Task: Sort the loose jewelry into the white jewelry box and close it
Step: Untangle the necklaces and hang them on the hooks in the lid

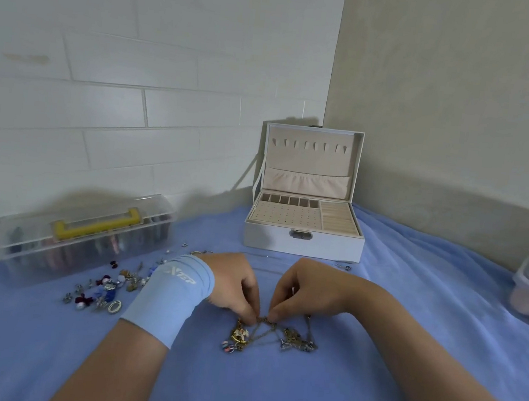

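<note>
Gold necklaces (pixel 275 334), tangled on the near blue cloth (pixel 408 315), are pinched by the left hand (pixel 235 282) and the right hand (pixel 307 292), knuckles up, fingertips meeting. The white jewelry box (pixel 302 244) stands open just beyond.

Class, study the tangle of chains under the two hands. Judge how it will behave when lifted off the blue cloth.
The chains look thin and limp, so they will probably sag and dangle. Several strands cross, so lifting one likely drags the rest. The pendants may swing and snag.
</note>
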`<move>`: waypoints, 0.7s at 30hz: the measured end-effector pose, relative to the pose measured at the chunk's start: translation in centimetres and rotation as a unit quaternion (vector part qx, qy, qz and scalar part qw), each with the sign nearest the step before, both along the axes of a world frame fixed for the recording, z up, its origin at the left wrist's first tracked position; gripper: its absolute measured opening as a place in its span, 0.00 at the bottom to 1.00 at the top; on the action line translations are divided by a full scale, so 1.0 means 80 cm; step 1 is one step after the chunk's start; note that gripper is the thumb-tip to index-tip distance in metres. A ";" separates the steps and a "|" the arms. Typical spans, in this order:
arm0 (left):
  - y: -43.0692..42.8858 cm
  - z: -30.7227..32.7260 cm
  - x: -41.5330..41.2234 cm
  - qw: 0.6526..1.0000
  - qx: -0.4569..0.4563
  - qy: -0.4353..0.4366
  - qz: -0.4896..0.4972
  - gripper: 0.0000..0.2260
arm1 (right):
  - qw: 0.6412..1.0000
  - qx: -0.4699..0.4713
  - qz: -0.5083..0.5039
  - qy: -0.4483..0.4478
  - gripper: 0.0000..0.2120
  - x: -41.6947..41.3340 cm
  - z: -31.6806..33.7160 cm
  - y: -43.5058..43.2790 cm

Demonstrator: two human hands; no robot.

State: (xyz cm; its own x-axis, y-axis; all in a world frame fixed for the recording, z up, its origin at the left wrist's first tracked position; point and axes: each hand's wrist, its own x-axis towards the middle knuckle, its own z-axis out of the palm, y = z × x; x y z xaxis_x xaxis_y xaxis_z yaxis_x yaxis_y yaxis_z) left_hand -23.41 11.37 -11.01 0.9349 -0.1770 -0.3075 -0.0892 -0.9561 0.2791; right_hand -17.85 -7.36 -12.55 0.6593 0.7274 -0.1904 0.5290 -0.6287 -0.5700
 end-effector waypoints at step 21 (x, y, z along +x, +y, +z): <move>-0.006 0.000 0.003 0.999 -0.003 -0.031 -0.029 0.06 | 0.996 -0.031 0.075 0.023 0.09 -0.021 0.017 0.008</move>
State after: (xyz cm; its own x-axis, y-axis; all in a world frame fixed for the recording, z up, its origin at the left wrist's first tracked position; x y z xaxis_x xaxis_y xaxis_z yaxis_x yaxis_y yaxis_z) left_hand -23.17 10.92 -11.04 0.9407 -0.2324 -0.2472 -0.1611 -0.9472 0.2774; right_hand -19.57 -6.75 -11.16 0.5337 0.8031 -0.2650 0.5942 -0.5791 -0.5581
